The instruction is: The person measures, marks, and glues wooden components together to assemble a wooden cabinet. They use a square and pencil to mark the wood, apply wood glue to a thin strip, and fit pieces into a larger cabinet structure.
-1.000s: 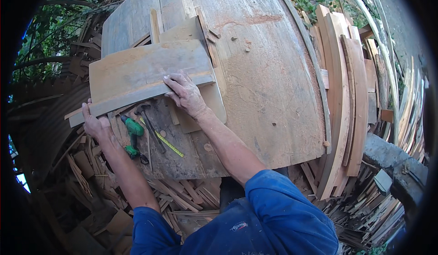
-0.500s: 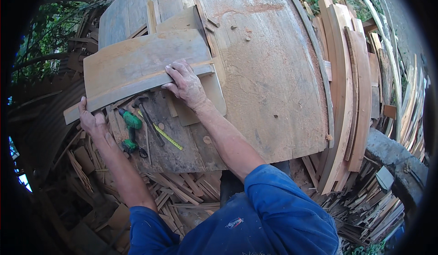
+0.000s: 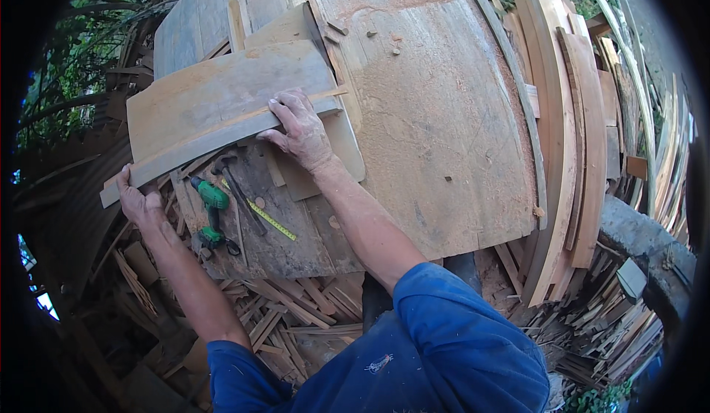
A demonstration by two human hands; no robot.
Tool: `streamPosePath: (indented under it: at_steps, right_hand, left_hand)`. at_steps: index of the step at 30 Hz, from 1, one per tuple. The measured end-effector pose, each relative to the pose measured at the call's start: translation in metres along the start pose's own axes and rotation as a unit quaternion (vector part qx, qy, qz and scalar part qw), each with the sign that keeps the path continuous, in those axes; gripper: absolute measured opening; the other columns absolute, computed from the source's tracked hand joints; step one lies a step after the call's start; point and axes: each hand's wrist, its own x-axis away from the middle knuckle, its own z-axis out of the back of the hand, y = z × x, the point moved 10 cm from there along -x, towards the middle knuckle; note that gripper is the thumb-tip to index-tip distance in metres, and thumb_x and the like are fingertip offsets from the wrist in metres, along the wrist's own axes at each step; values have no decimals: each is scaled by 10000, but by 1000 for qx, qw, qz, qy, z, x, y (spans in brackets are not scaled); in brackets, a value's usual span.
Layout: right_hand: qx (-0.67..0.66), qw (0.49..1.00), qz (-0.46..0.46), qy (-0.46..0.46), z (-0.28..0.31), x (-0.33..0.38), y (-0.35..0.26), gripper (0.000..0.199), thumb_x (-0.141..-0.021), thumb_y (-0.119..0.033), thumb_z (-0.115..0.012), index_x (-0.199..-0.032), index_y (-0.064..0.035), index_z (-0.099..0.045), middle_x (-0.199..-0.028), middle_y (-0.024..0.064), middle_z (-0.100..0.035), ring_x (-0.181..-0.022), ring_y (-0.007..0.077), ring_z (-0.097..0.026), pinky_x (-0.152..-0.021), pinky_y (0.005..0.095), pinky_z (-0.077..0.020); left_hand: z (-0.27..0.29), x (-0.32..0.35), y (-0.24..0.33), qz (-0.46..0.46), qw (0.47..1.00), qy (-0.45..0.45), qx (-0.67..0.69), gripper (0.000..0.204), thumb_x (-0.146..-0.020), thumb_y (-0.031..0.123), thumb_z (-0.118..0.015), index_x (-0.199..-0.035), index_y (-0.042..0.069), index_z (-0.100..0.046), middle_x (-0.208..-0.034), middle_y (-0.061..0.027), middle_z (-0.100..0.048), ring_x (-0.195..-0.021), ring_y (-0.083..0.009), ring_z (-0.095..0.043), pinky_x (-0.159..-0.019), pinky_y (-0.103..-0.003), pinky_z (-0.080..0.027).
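A long narrow grey wooden board (image 3: 222, 141) lies along the near edge of a wide dusty wooden panel (image 3: 222, 80), with a thin pale strip (image 3: 248, 116) between them. My left hand (image 3: 142, 200) grips the left end, its fingertips over the edge. Toward the right end, my right hand (image 3: 299, 128) is closed over the board, fingers on top and thumb at its near side. Just below lie a green cordless drill (image 3: 213, 197), a hammer (image 3: 240, 191) and a yellow tape measure (image 3: 272, 222). Undersides of both grips are hidden.
Everything rests on a large sawdust-strewn wooden worktop (image 3: 436, 139). Small wood offcuts (image 3: 336, 28) lie near its far side. Long curved boards (image 3: 558, 147) stand stacked along the right edge. Scrap wood (image 3: 296, 309) covers the ground by my legs, and a concrete ledge (image 3: 640, 235) is at right.
The whole view has shifted slightly. Both hands keep their grip at the same places on the board, and the tools have not moved.
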Motion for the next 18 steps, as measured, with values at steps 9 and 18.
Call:
streamPosePath:
  at_steps: [9, 18]
  right_hand:
    - [3, 1000, -24, 14, 4, 5, 10, 665, -665, -315, -829, -1193, 0, -574, -1234, 161, -539, -1250, 396, -466, -1122, 507, -367]
    - [44, 998, -36, 22, 7, 8, 12, 722, -672, -343, -828, -1248, -4, -555, -1253, 160, -540, -1262, 389, -466, -1135, 493, -353]
  left_hand:
    - [-5, 22, 6, -37, 998, 48, -20, 397, -793, 56, -771, -1133, -20, -582, -1078, -113, -636, -1025, -280, -642, -910, -483, -569]
    - [-2, -9, 7, 0, 999, -29, -39, 283, -812, 38, -731, -1048, -15, -583, -1043, -102, -637, -1006, -277, -644, -943, -484, -559]
